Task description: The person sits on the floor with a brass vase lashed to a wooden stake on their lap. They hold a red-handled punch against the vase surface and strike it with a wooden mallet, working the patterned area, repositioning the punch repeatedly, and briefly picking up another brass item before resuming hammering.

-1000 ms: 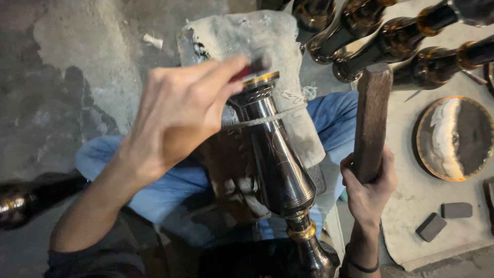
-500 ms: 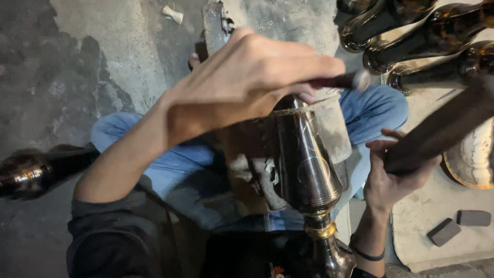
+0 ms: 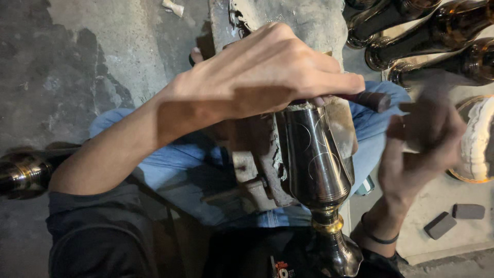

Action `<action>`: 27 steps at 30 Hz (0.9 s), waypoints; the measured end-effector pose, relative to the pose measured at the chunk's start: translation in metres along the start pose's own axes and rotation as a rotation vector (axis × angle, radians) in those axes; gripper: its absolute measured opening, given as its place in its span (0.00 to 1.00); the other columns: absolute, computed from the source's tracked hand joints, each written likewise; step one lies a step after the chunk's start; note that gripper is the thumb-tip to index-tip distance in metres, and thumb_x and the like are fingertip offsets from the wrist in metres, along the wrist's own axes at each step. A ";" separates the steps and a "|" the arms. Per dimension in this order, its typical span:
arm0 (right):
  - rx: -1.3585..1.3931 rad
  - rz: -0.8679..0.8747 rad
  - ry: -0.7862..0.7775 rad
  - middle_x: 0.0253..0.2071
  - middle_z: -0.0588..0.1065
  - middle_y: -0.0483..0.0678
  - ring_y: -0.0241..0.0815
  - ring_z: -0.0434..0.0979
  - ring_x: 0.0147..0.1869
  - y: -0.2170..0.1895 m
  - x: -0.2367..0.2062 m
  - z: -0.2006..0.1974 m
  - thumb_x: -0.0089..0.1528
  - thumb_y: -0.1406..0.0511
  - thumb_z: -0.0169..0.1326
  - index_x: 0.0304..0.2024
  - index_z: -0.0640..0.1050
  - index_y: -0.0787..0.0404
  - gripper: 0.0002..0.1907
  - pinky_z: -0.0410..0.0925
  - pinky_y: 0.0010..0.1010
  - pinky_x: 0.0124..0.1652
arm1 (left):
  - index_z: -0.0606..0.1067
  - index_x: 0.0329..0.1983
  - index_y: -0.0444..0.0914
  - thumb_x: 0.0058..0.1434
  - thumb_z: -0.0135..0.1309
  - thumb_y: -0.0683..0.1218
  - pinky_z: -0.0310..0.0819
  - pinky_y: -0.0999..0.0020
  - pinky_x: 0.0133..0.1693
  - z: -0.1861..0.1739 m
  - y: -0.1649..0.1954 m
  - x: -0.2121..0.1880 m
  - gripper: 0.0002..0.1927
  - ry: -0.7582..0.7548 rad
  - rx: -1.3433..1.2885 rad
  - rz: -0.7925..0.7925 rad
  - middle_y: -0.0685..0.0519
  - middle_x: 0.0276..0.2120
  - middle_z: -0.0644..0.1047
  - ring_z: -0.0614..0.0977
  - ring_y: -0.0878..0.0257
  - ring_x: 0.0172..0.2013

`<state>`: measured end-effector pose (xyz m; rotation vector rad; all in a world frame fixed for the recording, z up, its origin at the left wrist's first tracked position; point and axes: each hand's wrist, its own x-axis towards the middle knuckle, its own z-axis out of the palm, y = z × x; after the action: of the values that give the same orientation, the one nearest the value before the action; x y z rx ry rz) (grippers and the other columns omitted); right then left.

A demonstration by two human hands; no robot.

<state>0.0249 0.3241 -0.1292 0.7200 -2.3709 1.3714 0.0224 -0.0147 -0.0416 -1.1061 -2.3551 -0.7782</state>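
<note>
Head view looked down on a dark polished metal vase (image 3: 316, 159), flared and conical, with thin engraved circles on its wall, a brass-coloured collar below the body and a spreading foot nearest the camera. It lay across the person's lap, over blue jeans (image 3: 170, 170), with its mouth pointing away.

Left hand (image 3: 257, 82) lay over the vase mouth, its grip closed round a slim dark rod-like tool (image 3: 368, 100) whose tip stuck out past the fingers to the right of the vase. Right hand (image 3: 419, 141), right of the vase, was smeared by motion blur; it seemed curled round something dark, but what it held, and how tight, I could not tell.

Risks, as a judgement: the glossy curved wall gives little purchase, so the tool tip could skid and scratch outside the engraved lines. The vase rests only on the legs, so a hard press or blow could roll it. The left fingers sit right at the rim, so a misjudged swing of the fast-moving right hand might catch them.

Beyond the vase, a grey, rough, chipped slab (image 3: 309, 20). Upper right of the vase, a row of similar dark glossy vessels (image 3: 427, 36) lay on their sides. Right of the vase, a round brassy dish (image 3: 481, 139) with a whitish inside. Lower right, two small dark rectangular blocks (image 3: 455, 216). Far left of the vase, another shiny dark piece (image 3: 23, 172) on stained concrete floor (image 3: 62, 62).
</note>
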 end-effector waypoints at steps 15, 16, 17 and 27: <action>-0.250 -0.162 0.094 0.50 0.69 0.56 0.49 0.70 0.52 -0.045 0.028 0.006 0.62 0.84 0.57 0.59 0.64 0.68 0.26 0.66 0.35 0.56 | 0.78 0.55 0.44 0.70 0.54 0.39 0.73 0.66 0.25 -0.011 0.010 0.009 0.12 -0.031 0.086 -0.002 0.56 0.24 0.77 0.77 0.63 0.22; -0.364 -0.186 0.066 0.49 0.70 0.55 0.48 0.71 0.51 -0.050 0.033 0.009 0.61 0.83 0.57 0.56 0.65 0.67 0.24 0.66 0.34 0.54 | 0.78 0.54 0.43 0.70 0.54 0.39 0.74 0.65 0.27 -0.015 0.013 0.010 0.12 -0.048 0.107 -0.023 0.55 0.24 0.77 0.78 0.62 0.23; -0.166 -0.048 0.168 0.45 0.72 0.52 0.43 0.72 0.45 -0.053 0.036 0.012 0.61 0.83 0.55 0.52 0.66 0.66 0.20 0.67 0.29 0.48 | 0.78 0.53 0.43 0.69 0.54 0.39 0.75 0.64 0.28 -0.017 0.016 0.011 0.12 -0.065 0.119 -0.050 0.55 0.24 0.77 0.78 0.61 0.24; 0.385 0.178 0.316 0.37 0.71 0.45 0.35 0.72 0.42 -0.038 0.021 0.027 0.61 0.78 0.55 0.57 0.66 0.63 0.23 0.71 0.28 0.51 | 0.79 0.55 0.43 0.71 0.50 0.40 0.75 0.63 0.28 -0.021 0.020 0.015 0.13 -0.172 0.093 -0.094 0.50 0.23 0.76 0.79 0.58 0.22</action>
<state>0.0287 0.2794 -0.1049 0.3498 -1.9847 1.8910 0.0318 -0.0096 -0.0106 -1.0682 -2.5742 -0.6202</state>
